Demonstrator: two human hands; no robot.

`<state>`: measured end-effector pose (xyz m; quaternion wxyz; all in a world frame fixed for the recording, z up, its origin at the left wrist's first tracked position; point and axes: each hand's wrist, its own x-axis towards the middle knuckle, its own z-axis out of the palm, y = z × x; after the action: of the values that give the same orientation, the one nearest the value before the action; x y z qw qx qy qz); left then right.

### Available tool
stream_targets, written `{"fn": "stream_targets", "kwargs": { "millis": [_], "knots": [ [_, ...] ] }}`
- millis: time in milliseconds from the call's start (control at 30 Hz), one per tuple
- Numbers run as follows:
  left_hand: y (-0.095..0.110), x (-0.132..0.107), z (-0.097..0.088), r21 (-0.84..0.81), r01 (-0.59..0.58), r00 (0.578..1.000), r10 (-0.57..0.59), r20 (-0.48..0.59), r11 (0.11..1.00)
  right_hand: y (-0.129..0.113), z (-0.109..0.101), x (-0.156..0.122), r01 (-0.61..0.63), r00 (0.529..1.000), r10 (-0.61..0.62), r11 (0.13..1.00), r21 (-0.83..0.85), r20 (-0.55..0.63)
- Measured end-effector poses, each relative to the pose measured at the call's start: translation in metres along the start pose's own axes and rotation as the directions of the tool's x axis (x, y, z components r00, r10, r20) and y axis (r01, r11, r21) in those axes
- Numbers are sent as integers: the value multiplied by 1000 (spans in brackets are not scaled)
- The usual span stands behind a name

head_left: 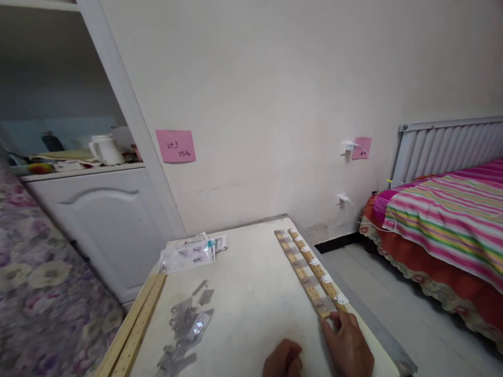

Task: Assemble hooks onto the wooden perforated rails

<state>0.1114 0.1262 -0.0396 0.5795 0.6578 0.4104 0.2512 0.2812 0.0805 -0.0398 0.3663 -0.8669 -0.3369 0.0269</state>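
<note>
Two perforated wooden strips lie side by side at the right of the white tabletop point(239, 288). The inner strip point(309, 288) bears a row of greyish translucent plates; white pieces sit along the outer strip point(328, 286). My right hand point(348, 345) is at the near end of the inner strip, thumb and fingers closed on it. To its left, my left hand point(283, 365) is curled low over the table, and whatever it may hold is hidden. Further left lies a loose pile of grey translucent pieces with small metal parts point(185, 324).
Flat printed plastic packets point(190, 255) lie at the table's back left corner. More perforated wooden strips point(135, 328) run along the left edge. A wall point(259, 100) stands behind the table, a cabinet point(96, 209) at the left, a bed point(450, 219) at the right.
</note>
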Motion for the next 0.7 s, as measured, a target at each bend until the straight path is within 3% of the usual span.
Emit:
{"fn": "stream_targets", "kwargs": {
  "millis": [133,233,433,700],
  "knots": [
    [15,33,12,-450,123,987,-157,-39,885,-5,7,0,66,997,-65,998,11,-49],
    [23,57,22,-620,124,983,-182,-31,774,-10,15,-3,129,989,-127,991,21,-78],
    [39,88,31,-749,89,986,-162,-26,657,-26,32,-14,209,972,-200,976,63,-127],
    [42,99,14,-827,173,964,-265,30,536,-30,43,-22,183,982,-167,953,242,-86]
  ]
}}
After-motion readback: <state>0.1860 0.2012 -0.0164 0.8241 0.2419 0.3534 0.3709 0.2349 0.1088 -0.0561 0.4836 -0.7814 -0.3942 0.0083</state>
